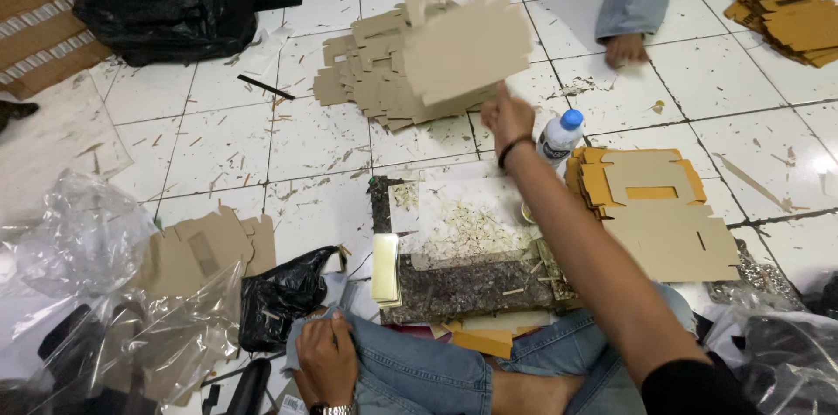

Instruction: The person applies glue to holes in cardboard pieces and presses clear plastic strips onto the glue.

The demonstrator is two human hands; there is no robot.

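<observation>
One die-cut cardboard blank [463,44] is in the right hand [508,118], arm stretched forward, fingers pinched on its lower edge. The blank is blurred and sits in the air just above the pile of flat blanks [371,88] on the tiled floor [218,144], so it appears to be mid-swing.

Left hand [327,354] rests on the jeans-clad knee [410,376], fingers curled loosely and holding nothing, as far as the view shows.

Judgement on doing this step well:
- Bring the blank down flat, not edge-first; a tilted drop would likely slide off, since the pile is already fanned and uneven.
- Match the tab side to the blanks below so the notches nest.
- Keep the pinch until the sheet touches the pile, then let go; a toss from height risks scattering the top layers.
- The reach is long. Leaning from the hips would steady the wrist.

Nearby: a plastic bottle with blue cap [559,137] stands just beside the forearm and could be knocked over on the way back. A second stack of yellow-brown blanks [655,205] lies to the right of it. A speckled cutting board [463,280] lies in front of the knees, strewn with paper trimmings. Another person's foot [626,48] rests beyond, well apart from the pile.
</observation>
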